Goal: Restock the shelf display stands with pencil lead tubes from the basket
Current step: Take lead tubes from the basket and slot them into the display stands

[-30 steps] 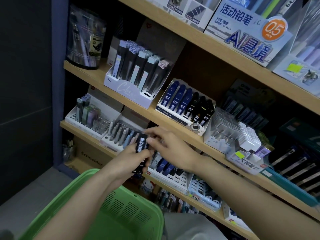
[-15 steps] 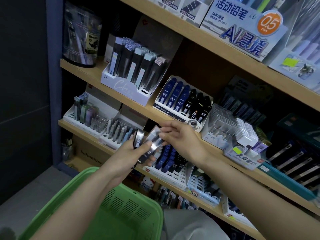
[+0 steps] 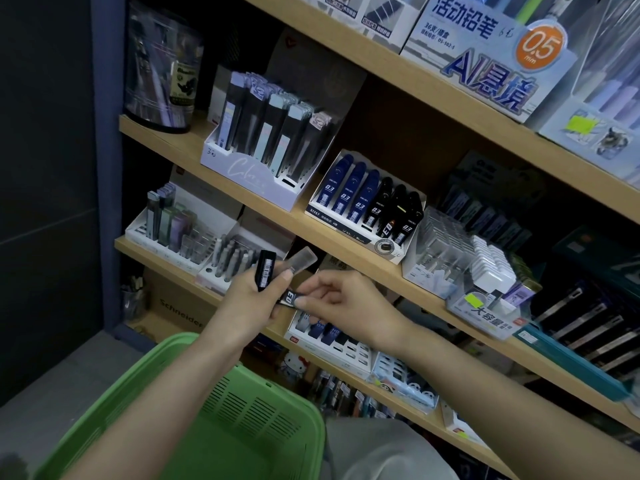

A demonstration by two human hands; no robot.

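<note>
Grips in the left hand (image 3: pixel 252 301) a black tube (image 3: pixel 266 273) of pencil lead, standing nearly upright with its white barcode label toward the camera, fingers curled round its lower half. Shows just right of it a clear end (image 3: pixel 303 260) of plastic, tilted up past the left thumb; cannot tell whether this belongs to a separate tube. Pinches in the right hand (image 3: pixel 343 306), between thumb and forefinger, a dark 03 tube (image 3: pixel 290 299), lying almost level, its far end touching the left fingers.

Holds both hands close together in front of the lower shelf (image 3: pixel 156 259), just above a white stand (image 3: pixel 332 344) with blue and dark tubes at its back and rows of slots along its front.

Up and to the right, on the middle shelf (image 3: pixel 173 142): a slanted stand (image 3: pixel 363 206) with three blue and three black tubes side by side, each marked 03. Further left on that same board: a lavender stand (image 3: pixel 249 171) of tall dark packets with pale strips.

At bottom left, under the left forearm: the green basket (image 3: pixel 166 368), its slotted wall toward the camera, well below the shelf stands.
</note>
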